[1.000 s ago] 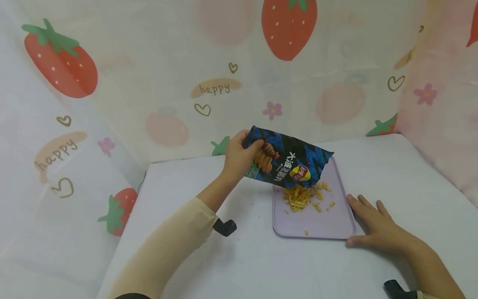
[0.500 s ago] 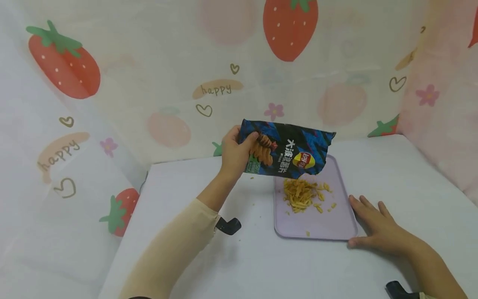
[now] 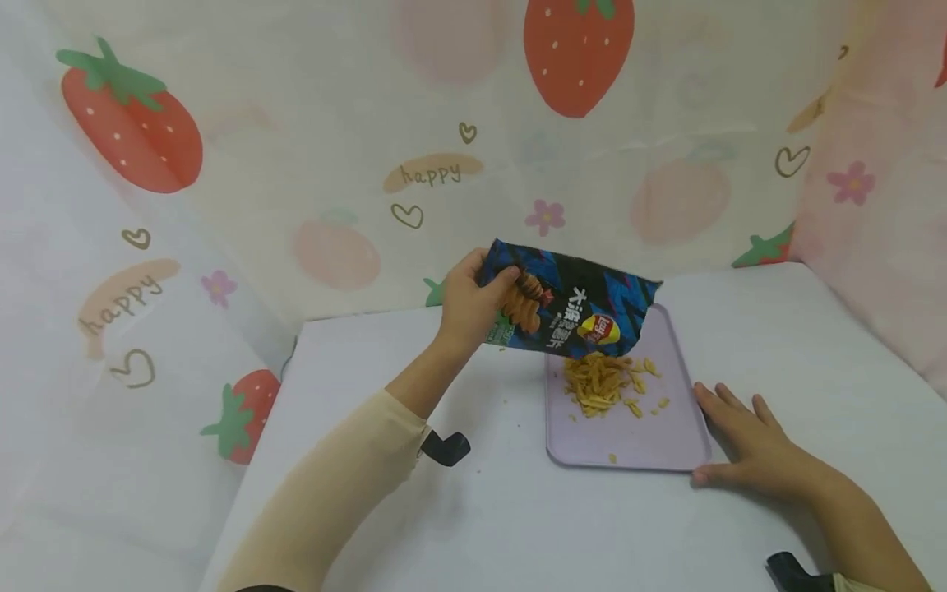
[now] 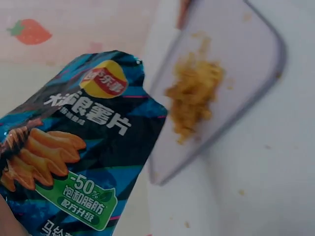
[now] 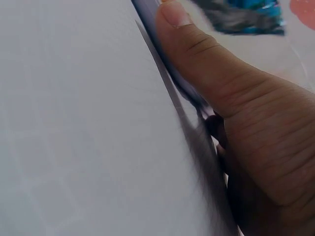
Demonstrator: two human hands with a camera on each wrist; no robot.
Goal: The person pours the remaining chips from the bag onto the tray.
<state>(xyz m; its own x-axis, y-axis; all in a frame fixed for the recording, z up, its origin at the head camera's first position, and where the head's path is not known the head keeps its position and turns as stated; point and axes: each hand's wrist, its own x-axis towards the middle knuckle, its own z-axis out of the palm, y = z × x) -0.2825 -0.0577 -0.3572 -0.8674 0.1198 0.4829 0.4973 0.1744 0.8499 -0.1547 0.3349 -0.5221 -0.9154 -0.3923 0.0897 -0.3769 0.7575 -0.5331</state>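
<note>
In the head view my left hand (image 3: pixel 469 304) grips one end of a blue and black potato chip bag (image 3: pixel 570 300), thumb across its printed front. The bag is tilted, its right end lower and torn at the edge, above the far part of a pale purple tray (image 3: pixel 629 448). A heap of yellow chip pieces (image 3: pixel 594 386) lies on the tray. The left wrist view shows the bag (image 4: pixel 74 123) beside the chip heap (image 4: pixel 194 91). My right hand (image 3: pixel 758 448) rests at the tray's right edge, fingers spread; its thumb (image 5: pixel 197 54) lies along the tray's side.
Small crumbs (image 4: pixel 241 191) are scattered on the white table (image 3: pixel 473 526) left of the tray. Behind the table hangs a curtain (image 3: pixel 333 123) printed with strawberries. A black wrist mount (image 3: pixel 446 449) sticks out from the left sleeve.
My left hand first raised and levelled the bag, then tipped its right end down again, staying higher than at first. My right hand has kept its place by the tray.
</note>
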